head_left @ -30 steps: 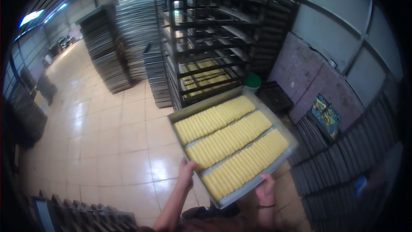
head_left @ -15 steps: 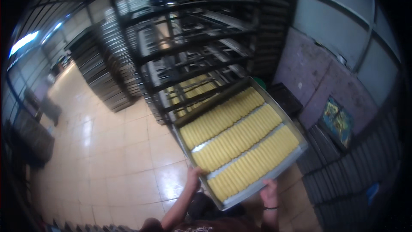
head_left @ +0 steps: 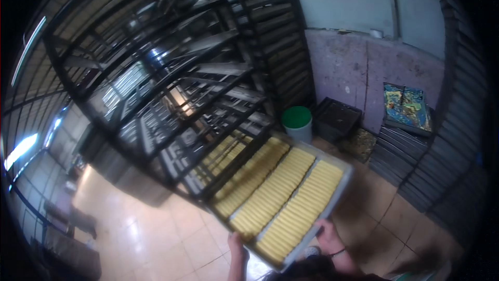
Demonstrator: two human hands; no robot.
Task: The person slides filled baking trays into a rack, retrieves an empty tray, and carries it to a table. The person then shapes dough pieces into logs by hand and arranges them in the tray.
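A shallow metal tray is held tilted before me, bearing several rows of thin yellow dough sticks. My left hand grips its near left edge, thumb over the rim. Around the near right edge my right hand is closed, with a dark band on that wrist. The tray's far left part lies behind the bars of a dark metal rack, partly inside it. More yellow sticks show between the bars, blurred; whether they lie on another tray I cannot tell.
Beyond the tray stands a white bucket with a green lid, beside a dark bin. Stacked dark trays stand to the right, a colourful printed sheet or package on top. Tiled floor extends at left; a purplish wall is behind.
My view has turned to the right. The tray has moved farther into the rack, its far left part now behind the bars. Both hands still hold it.
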